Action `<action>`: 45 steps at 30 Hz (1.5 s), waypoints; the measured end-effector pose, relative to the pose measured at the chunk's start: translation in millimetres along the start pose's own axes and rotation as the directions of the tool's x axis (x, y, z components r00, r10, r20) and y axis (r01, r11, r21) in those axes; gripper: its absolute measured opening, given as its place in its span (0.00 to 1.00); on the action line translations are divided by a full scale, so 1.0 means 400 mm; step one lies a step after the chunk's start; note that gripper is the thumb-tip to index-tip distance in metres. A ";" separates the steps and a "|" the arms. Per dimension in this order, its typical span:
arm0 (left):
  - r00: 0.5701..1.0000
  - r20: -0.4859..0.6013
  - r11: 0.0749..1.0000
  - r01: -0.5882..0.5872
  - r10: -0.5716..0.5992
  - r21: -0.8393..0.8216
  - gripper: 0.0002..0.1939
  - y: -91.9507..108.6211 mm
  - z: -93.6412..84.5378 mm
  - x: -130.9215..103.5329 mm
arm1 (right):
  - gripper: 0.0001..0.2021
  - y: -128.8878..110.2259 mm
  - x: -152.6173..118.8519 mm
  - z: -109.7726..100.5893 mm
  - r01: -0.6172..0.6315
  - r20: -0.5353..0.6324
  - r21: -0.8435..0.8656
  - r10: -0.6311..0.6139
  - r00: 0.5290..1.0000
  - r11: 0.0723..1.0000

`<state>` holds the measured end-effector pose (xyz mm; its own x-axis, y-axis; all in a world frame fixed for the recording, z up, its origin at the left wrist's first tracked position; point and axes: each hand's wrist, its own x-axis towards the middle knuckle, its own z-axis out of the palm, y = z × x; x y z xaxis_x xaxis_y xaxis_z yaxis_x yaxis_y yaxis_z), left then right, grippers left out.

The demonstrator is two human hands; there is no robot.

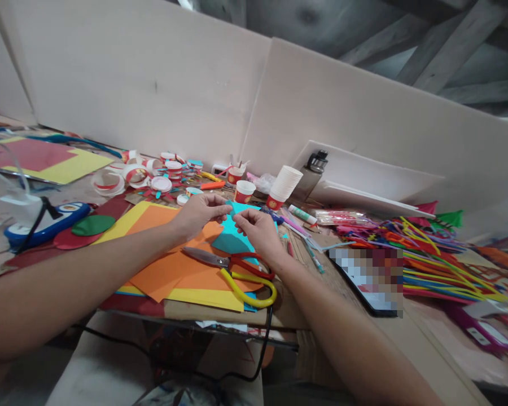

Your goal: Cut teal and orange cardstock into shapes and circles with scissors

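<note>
A small teal piece of paper (231, 207) is pinched between the fingertips of both hands. My left hand (201, 214) grips it from the left, and my right hand (260, 231) has it from the right, fingers bent close together. Just below them rests a darker teal paper piece (232, 243) on bright blue paper (252, 219). Scissors (224, 263) with one red and one yellow handle lie below my hands, blades pointing left. Under them are orange paper sheets (152, 276) and larger yellow sheets (215, 299).
Paper cups (284, 183) and cut cup rings (135, 175) stand along the white board wall (152, 79). A phone (364, 282) lies at the right, beside colourful pipe cleaners (440, 265). A glue stick (302, 214) is behind. On the left sits a blue-and-white power strip (46, 223).
</note>
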<state>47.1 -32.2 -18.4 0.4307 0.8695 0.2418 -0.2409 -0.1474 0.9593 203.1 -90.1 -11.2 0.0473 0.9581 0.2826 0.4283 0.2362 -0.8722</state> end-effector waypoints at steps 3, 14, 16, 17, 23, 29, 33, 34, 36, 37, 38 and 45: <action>0.999 0.016 0.999 -0.032 0.032 0.002 0.10 -0.004 -0.001 0.000 | 0.11 0.000 -0.003 0.002 0.000 0.003 -0.010 0.000 1.000 1.000; 0.995 0.060 0.972 0.085 -0.074 -0.219 0.10 -0.012 0.001 0.000 | 0.09 0.007 -0.003 0.012 0.029 -0.043 0.131 -0.024 0.999 0.991; 0.995 0.062 0.968 0.093 -0.081 -0.232 0.10 -0.014 0.001 0.001 | 0.09 0.009 -0.003 0.014 0.026 -0.054 0.137 -0.019 0.998 0.990; 0.995 0.061 0.968 0.095 -0.083 -0.234 0.10 -0.015 0.000 0.001 | 0.09 0.010 -0.003 0.014 0.026 -0.053 0.137 -0.019 0.998 0.990; 0.996 0.041 0.975 0.089 -0.083 -0.203 0.11 -0.016 -0.002 0.002 | 0.10 0.014 -0.002 0.016 0.022 -0.024 0.066 -0.020 1.000 0.998; 0.993 0.020 0.974 0.120 -0.118 -0.191 0.11 -0.011 0.004 -0.001 | 0.09 0.006 -0.006 0.016 0.024 -0.043 -0.004 -0.025 0.999 1.000; 0.995 0.012 0.983 0.102 -0.101 -0.156 0.11 -0.013 0.007 -0.003 | 0.09 0.003 -0.008 0.013 0.033 -0.070 -0.026 -0.035 0.997 0.999; 0.996 0.012 0.986 0.094 -0.093 -0.140 0.11 -0.013 0.009 -0.004 | 0.09 0.003 -0.009 0.012 0.036 -0.076 -0.028 -0.038 0.996 0.999; 0.997 0.020 0.990 0.082 -0.081 -0.115 0.10 -0.010 0.011 -0.008 | 0.09 0.004 -0.009 0.013 0.041 -0.081 -0.036 -0.044 0.996 0.999; 0.997 0.026 0.991 0.080 -0.078 -0.108 0.10 -0.007 0.012 -0.009 | 0.09 0.005 -0.008 0.013 0.045 -0.082 -0.041 -0.049 0.995 0.998; 0.996 0.033 0.991 0.080 -0.077 -0.106 0.10 -0.004 0.012 -0.010 | 0.09 0.006 -0.007 0.014 0.050 -0.079 -0.044 -0.054 0.995 0.998; 0.996 0.025 0.977 0.087 -0.084 -0.196 0.09 0.001 -0.019 0.016 | 0.11 -0.023 -0.013 -0.018 0.087 0.022 -0.149 -0.085 0.996 0.985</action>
<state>43.2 -23.0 -17.7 0.4708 0.8669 0.1639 -0.3680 0.0241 0.9295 205.6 -98.3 -1.6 -0.0089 0.9379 0.3468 0.5608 0.2918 -0.7748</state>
